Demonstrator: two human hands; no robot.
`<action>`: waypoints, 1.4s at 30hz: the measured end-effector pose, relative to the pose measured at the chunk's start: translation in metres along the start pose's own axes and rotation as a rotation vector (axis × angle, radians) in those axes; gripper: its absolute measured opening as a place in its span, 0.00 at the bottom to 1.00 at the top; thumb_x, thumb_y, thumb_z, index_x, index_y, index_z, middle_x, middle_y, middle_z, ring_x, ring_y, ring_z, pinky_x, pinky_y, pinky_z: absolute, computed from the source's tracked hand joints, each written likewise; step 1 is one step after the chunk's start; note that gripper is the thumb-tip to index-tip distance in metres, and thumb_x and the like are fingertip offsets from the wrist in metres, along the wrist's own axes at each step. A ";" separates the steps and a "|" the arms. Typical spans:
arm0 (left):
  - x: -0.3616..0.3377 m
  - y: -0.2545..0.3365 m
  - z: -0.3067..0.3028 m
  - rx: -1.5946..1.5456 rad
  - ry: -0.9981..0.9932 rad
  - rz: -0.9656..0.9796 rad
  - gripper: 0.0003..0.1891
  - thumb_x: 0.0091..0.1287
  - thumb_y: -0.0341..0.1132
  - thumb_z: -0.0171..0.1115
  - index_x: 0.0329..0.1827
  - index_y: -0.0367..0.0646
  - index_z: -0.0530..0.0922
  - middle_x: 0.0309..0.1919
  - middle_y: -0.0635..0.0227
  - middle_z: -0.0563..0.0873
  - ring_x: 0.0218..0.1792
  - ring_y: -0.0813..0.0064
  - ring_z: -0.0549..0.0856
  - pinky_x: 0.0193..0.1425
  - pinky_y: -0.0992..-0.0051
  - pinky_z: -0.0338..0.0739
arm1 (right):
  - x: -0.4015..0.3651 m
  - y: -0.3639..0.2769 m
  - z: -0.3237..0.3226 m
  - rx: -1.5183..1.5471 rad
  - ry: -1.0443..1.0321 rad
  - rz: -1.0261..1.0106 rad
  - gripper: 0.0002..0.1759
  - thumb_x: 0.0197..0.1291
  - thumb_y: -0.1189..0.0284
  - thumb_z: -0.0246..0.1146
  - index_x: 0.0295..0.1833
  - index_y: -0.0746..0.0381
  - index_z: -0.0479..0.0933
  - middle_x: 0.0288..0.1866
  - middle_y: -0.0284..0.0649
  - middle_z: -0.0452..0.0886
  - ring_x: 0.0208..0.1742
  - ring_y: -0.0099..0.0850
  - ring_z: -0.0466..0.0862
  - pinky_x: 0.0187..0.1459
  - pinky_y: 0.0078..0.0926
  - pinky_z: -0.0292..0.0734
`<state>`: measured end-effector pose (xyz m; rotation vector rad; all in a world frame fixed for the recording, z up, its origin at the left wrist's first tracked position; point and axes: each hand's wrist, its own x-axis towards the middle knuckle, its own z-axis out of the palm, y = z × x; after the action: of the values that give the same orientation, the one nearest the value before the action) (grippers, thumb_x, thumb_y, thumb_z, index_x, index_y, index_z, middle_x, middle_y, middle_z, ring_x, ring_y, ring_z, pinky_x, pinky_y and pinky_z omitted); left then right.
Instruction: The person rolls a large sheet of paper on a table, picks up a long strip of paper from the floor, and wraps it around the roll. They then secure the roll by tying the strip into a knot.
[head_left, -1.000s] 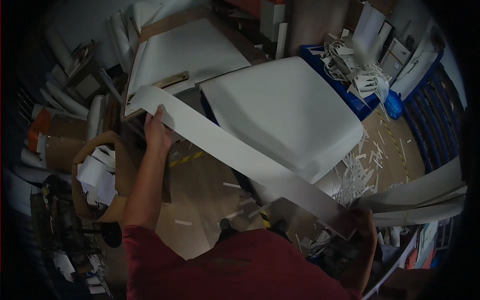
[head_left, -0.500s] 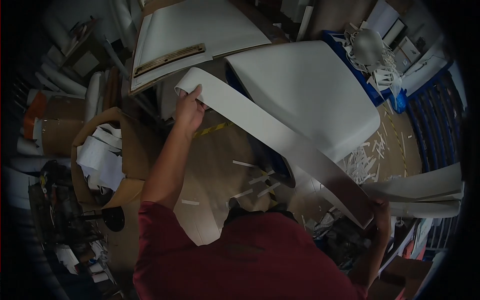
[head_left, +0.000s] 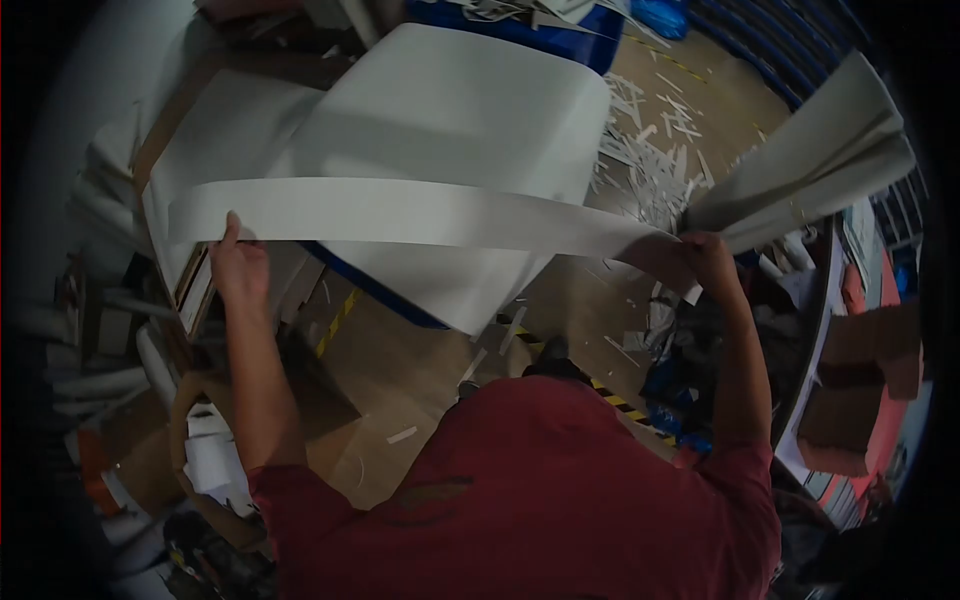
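You've got the long white strip stretched out in the air between both hands, nearly level.

Your left hand has a closed grip on the strip's left end, thumb up against its face. Your right hand has the other end bunched in a tight grip, just beside the pale rolled sheets on the right. The strip runs across the front of the big white sheet, which droops over the blue-edged surface (can't tell if strip and sheet actually touch). Paper scraps litter the floor beyond, and there's yellow-and-black tape on the floor below the strip.
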<state>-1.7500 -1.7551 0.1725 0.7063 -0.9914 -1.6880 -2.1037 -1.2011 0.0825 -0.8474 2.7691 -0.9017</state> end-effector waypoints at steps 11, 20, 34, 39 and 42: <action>-0.006 -0.042 0.171 0.157 -0.143 0.037 0.21 0.71 0.27 0.59 0.67 0.42 0.68 0.58 0.60 0.79 0.56 0.65 0.81 0.63 0.66 0.79 | 0.014 0.115 -0.015 0.160 -0.085 0.198 0.12 0.58 0.67 0.69 0.39 0.66 0.84 0.31 0.49 0.84 0.32 0.39 0.84 0.37 0.33 0.76; 0.007 -0.071 0.295 0.248 -0.241 -0.002 0.19 0.74 0.33 0.58 0.64 0.37 0.70 0.56 0.59 0.80 0.55 0.66 0.81 0.60 0.67 0.79 | 0.030 0.181 -0.041 0.224 0.000 0.246 0.13 0.58 0.66 0.69 0.40 0.65 0.84 0.32 0.48 0.85 0.34 0.40 0.85 0.38 0.34 0.76; 0.106 -0.222 0.453 0.079 -0.305 -0.081 0.20 0.72 0.32 0.59 0.62 0.30 0.70 0.56 0.55 0.80 0.55 0.64 0.82 0.62 0.67 0.78 | 0.186 0.240 -0.091 0.392 0.036 0.462 0.15 0.60 0.63 0.70 0.37 0.67 0.83 0.24 0.37 0.81 0.28 0.20 0.73 0.33 0.27 0.73; 0.164 -0.297 0.523 0.003 -0.300 -0.107 0.23 0.70 0.31 0.62 0.64 0.29 0.68 0.57 0.54 0.80 0.56 0.64 0.81 0.59 0.68 0.79 | 0.273 0.265 -0.116 0.557 0.014 0.558 0.16 0.62 0.63 0.69 0.36 0.67 0.83 0.26 0.31 0.81 0.29 0.17 0.73 0.32 0.23 0.71; 0.189 -0.329 0.580 0.007 -0.311 -0.134 0.24 0.69 0.31 0.63 0.65 0.31 0.67 0.56 0.54 0.80 0.56 0.64 0.82 0.57 0.68 0.80 | 0.326 0.290 -0.124 0.637 0.024 0.588 0.16 0.65 0.62 0.66 0.37 0.67 0.83 0.27 0.29 0.80 0.29 0.17 0.73 0.32 0.22 0.71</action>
<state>-2.4423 -1.7228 0.1716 0.5333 -1.1865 -1.9526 -2.5486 -1.1202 0.0396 0.0749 2.2694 -1.4972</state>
